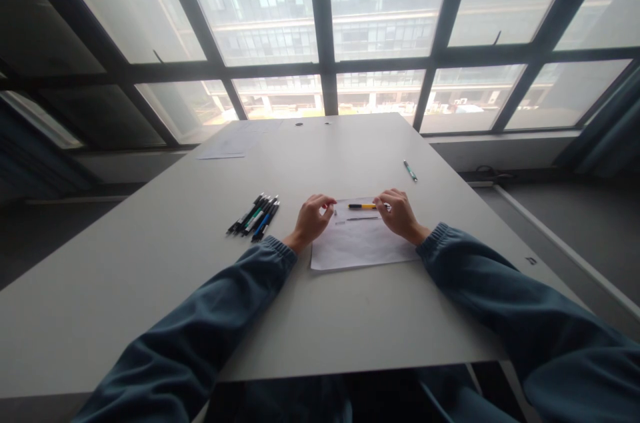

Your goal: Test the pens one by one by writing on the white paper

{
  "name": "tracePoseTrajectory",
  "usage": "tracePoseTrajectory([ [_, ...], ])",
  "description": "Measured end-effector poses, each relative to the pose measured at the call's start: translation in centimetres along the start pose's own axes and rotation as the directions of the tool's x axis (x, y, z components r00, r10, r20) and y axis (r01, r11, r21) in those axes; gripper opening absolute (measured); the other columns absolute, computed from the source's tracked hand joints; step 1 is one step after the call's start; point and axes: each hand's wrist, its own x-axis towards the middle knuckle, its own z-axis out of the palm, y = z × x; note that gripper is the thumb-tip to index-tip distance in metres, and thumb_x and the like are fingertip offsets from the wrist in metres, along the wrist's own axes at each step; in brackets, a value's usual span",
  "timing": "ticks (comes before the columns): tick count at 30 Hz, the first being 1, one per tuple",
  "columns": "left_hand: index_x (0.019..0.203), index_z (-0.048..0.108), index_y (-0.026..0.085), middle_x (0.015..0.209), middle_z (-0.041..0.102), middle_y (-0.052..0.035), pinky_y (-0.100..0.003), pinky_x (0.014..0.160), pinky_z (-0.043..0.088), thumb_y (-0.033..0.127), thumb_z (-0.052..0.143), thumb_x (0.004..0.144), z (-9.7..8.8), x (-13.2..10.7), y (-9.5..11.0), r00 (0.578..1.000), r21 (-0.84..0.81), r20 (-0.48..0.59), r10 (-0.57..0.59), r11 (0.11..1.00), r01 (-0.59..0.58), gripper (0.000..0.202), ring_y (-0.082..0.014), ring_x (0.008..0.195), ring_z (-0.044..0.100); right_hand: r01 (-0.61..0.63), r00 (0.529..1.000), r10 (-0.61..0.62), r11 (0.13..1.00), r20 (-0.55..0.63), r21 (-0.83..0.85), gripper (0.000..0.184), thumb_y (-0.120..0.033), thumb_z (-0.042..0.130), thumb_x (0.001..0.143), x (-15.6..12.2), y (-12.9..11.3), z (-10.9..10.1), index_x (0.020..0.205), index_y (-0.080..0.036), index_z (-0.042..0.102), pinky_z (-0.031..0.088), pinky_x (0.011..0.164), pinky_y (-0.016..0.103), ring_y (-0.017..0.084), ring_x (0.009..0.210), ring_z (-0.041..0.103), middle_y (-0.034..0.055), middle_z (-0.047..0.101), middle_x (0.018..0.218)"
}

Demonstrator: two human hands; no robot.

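Yellow pen [364, 206] is lying crosswise on the white paper [365, 246] in front of you, its black end pointing left and its other end running up to your right hand [399, 213]. You are curling that hand over the paper's right side, thumb and forefinger bending down beside the pen. Your left hand [313, 218] is sitting at the paper's left edge, its thumb and forefinger curving toward each other. At this size, you cannot tell whether the fingers of either hand are pinching anything.

Just on your side of the pen, a thin dark rod [363, 218] is lying nearly parallel to it. One small piece [335, 212] is resting by your left fingertips, and a pale little part [341, 222] is lying just nearer to you.

Left of the paper, a bunch of pens [254, 218] is resting on the white counter [350, 323], showing black, green, white and blue, all slanting alike. Beyond your right hand, a green pen [410, 170] is lying alone near the counter's right edge. More paper [230, 144] is covering part of the far left corner.
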Motion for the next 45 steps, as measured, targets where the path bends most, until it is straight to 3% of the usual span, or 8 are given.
tracePoseTrajectory([
  [8,0.093,0.075,0.021,0.087,0.069,-0.0035,-0.035,0.088,0.051,0.019,0.06,0.09,-0.04,-0.11,0.29,0.992,0.021,0.078,0.097,0.995,-0.099,0.015,-0.019,0.089,0.062,0.03,0.99,-0.042,0.996,0.132,0.09,0.018,-0.019,0.059,0.092,-0.15,0.43,0.43,0.079,-0.021,0.072,0.04,0.086,0.036,0.021,0.086,0.061,0.0048,0.072,0.084],
  [20,0.085,0.078,0.024,0.087,0.069,-0.0043,-0.036,0.085,0.05,0.035,0.076,0.083,0.14,-0.22,0.25,0.962,0.045,0.245,0.12,0.99,-0.135,0.011,-0.0211,0.087,0.062,0.148,0.965,-0.149,0.989,0.216,0.021,0.013,-0.019,0.063,0.091,-0.26,0.17,0.22,0.083,-0.021,0.074,0.038,0.089,0.039,0.022,0.09,0.059,0.0061,0.072,0.089],
  [35,0.083,0.076,0.022,0.086,0.069,-0.0039,-0.034,0.083,0.05,0.019,0.069,0.086,0.25,-0.17,-0.25,0.943,0.042,0.305,0.13,0.988,-0.15,0.008,-0.0198,0.084,0.062,0.129,0.942,-0.125,0.992,0.31,0.01,0.012,-0.015,0.067,0.087,-0.25,0.45,0.35,0.078,-0.021,0.072,0.039,0.085,0.036,0.022,0.088,0.06,0.0048,0.071,0.086],
  [41,0.091,0.07,0.021,0.095,0.066,-0.0057,-0.035,0.089,0.05,0.024,0.059,0.095,0.14,-0.14,0.11,0.965,0.03,0.204,0.164,0.984,-0.174,0.011,-0.0205,0.094,0.061,0.146,0.939,-0.142,0.989,0.315,0.009,0.014,-0.011,0.063,0.089,-0.3,0.66,0.56,0.081,-0.02,0.069,0.038,0.083,0.035,0.022,0.09,0.057,0.0056,0.07,0.089],
  [45,0.093,0.067,0.02,0.091,0.068,-0.0046,-0.034,0.086,0.052,0.024,0.058,0.096,0.13,-0.15,0.29,0.987,-0.033,0.113,0.11,0.994,-0.107,0.01,-0.0186,0.089,0.062,0.151,0.957,-0.15,0.988,0.248,0.015,0.014,-0.017,0.057,0.095,-0.29,0.43,0.44,0.085,-0.021,0.067,0.038,0.085,0.036,0.023,0.093,0.056,0.0068,0.068,0.091],
])
